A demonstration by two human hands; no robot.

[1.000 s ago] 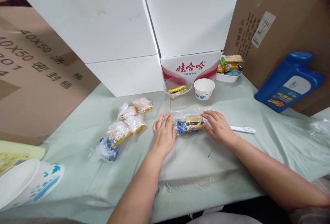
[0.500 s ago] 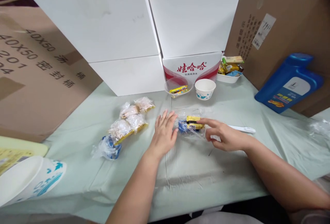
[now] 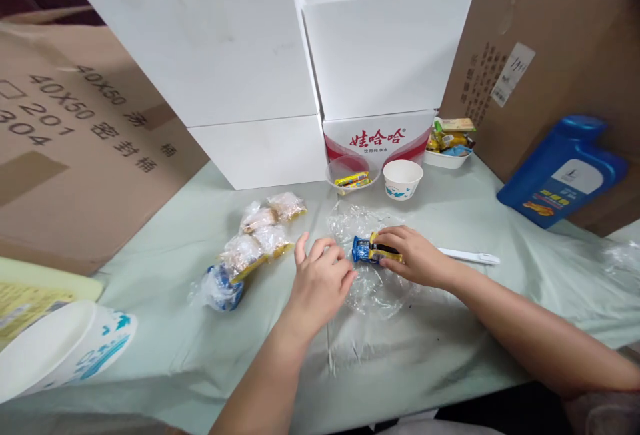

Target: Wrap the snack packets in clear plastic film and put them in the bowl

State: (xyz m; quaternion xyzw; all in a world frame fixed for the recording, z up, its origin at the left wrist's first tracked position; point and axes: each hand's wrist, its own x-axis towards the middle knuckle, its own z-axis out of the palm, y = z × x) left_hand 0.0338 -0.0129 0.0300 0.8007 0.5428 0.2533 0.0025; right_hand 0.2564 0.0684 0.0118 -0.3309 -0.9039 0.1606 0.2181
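On the table lies a spread sheet of clear plastic film point(image 3: 373, 295). A yellow snack packet point(image 3: 393, 257) with a black band rests on it, beside or over a blue snack packet point(image 3: 361, 249). My right hand point(image 3: 413, 255) grips the yellow packet from above, thumb on the near side and fingers on the far side. At the film's left edge is my left hand point(image 3: 323, 275), its fingers bent and apart, holding nothing. Left of it sit several film-wrapped snack bundles point(image 3: 267, 238) and a wrapped blue bundle point(image 3: 220, 291).
A white plastic-handled tool point(image 3: 470, 257) lies right of my right hand. Behind stand a clear bowl of yellow packets point(image 3: 353, 181), a paper cup point(image 3: 403, 181) and a snack dish point(image 3: 447, 155). White boxes point(image 3: 260, 155), cartons point(image 3: 100, 155), a blue bottle point(image 3: 560, 171) and a paper bucket point(image 3: 65, 348) surround these.
The plastic film has been spread out around the packets. My right hand has gone from pointing at the yellow packet to grasping it. My left fingers have lifted and curled; the view has shifted slightly.
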